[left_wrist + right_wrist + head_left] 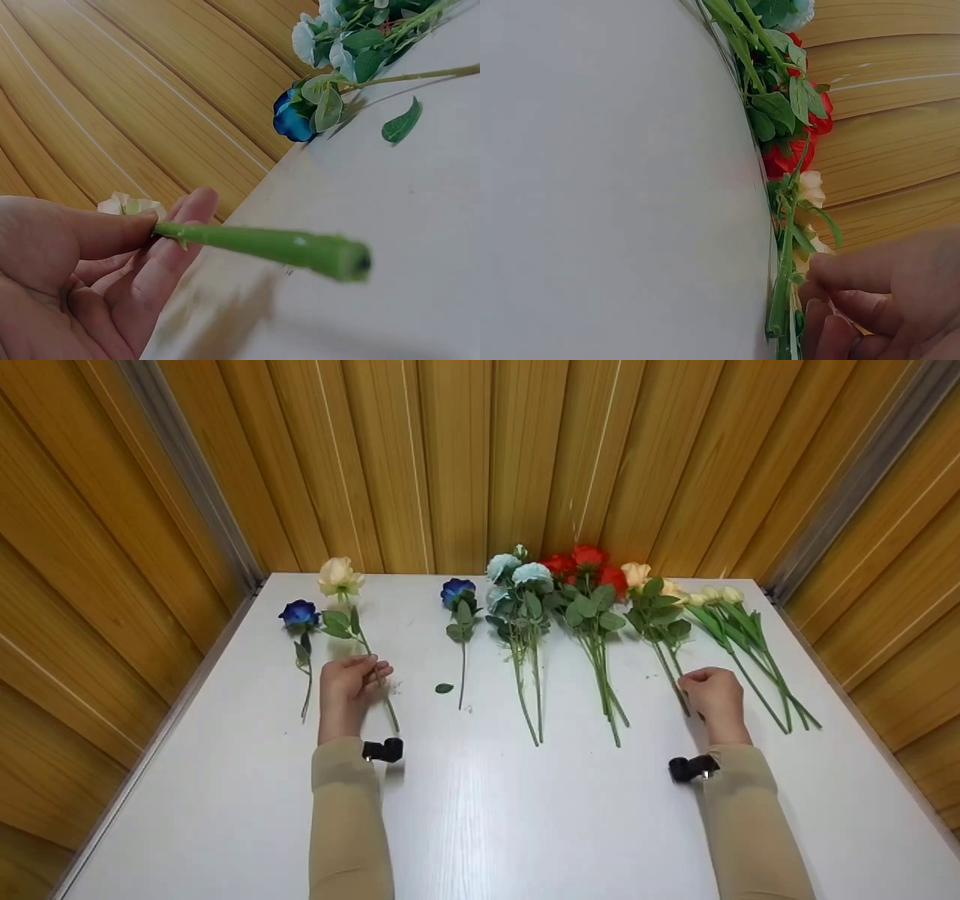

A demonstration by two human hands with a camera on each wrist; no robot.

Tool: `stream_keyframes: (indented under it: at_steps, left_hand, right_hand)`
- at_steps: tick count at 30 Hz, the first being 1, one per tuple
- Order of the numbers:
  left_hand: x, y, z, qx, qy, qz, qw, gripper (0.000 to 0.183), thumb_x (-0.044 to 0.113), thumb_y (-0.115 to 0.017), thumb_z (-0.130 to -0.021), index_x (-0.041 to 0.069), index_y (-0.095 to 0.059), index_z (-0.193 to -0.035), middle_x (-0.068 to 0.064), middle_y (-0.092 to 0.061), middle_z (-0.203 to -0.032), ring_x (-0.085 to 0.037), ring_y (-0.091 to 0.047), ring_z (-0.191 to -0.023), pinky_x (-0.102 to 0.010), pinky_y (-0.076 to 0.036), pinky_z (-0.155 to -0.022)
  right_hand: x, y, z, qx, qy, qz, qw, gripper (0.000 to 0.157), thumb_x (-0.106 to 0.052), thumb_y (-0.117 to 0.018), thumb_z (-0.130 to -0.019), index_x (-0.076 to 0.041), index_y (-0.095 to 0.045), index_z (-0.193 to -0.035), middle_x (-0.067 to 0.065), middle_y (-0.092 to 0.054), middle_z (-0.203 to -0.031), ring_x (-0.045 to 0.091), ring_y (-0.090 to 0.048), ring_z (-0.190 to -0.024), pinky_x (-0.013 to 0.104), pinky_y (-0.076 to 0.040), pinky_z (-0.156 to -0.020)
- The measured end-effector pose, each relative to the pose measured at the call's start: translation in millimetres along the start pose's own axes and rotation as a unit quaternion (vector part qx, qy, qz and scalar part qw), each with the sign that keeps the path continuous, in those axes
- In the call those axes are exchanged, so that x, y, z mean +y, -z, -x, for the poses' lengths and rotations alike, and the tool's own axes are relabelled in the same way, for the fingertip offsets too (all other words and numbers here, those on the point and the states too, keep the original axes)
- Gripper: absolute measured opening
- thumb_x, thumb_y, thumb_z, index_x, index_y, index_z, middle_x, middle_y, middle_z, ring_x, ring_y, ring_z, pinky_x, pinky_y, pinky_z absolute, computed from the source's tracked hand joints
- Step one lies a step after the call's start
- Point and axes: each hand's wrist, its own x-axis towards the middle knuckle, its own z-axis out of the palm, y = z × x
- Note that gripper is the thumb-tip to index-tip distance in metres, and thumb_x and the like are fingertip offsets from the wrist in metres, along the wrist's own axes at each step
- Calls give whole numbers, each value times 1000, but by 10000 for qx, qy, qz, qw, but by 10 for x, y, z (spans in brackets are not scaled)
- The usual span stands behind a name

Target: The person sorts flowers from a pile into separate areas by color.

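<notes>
My left hand [349, 686] pinches the green stem of a cream rose [340, 577] between thumb and fingers. In the left wrist view the cut end of that stem [300, 251] points toward the camera, off the table. A blue rose [300, 613] lies left of it, and a second blue rose [458, 592] to its right. At the right, my right hand [716, 697] pinches a stem of the peach roses [636, 575] near its lower end. The right wrist view shows the fingertips [819, 264] close against these stems, partly hiding the contact.
Light blue flowers [532, 575] and red roses [589, 556] lie along the back of the white table [465, 825]. White tulips [731, 595] lie at the far right. A loose leaf [444, 688] rests near the second blue rose. Wood-patterned walls [457, 465] enclose the table.
</notes>
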Motion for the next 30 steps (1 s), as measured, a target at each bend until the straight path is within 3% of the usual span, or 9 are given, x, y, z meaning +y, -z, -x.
stream_keyframes:
  at_steps: [3, 10, 20, 30]
  left_hand:
    - [10, -12, 2, 18, -109, -64, 9999, 40, 0, -59, -102, -12, -50, -140, -7, -75, -80, -15, -77, -75, -21, -61, -67]
    - [74, -111, 51, -47, -540, -1011, 9934, 37, 3, -59, -103, -11, -55, -136, -4, -76, -86, -10, -77, -77, -20, -62, -71]
    - [111, -402, 159, -222, -889, -1287, 9874, 27, 5, -58, -104, -6, -62, -128, -14, -77, -102, -13, -77, -83, -26, -64, -79]
    - [101, -755, 299, -503, -950, -1582, 9815, 21, 8, -62, -103, -1, -64, -122, -17, -77, -110, -17, -79, -88, -29, -64, -81]
  right_hand:
    - [-47, 4, 11, -3, 17, -39, 10000, 34, -25, -64, -100, 4, -70, -117, 10, -75, -93, 11, -59, -68, 27, -50, -59]
    - [-210, -34, 55, -227, -53, -527, 9983, 41, -26, -61, -103, 5, -66, -129, 7, -75, -101, 6, -66, -77, 20, -55, -66]
    - [-477, -160, 175, -692, 340, -931, 9927, 41, -27, -63, -103, 5, -65, -130, -1, -76, -95, -2, -66, -75, 19, -59, -74]
    - [-761, -352, 345, -881, 813, -1178, 9858, 36, -22, -66, -102, 7, -69, -122, 0, -77, -90, 0, -68, -73, 16, -57, -69]
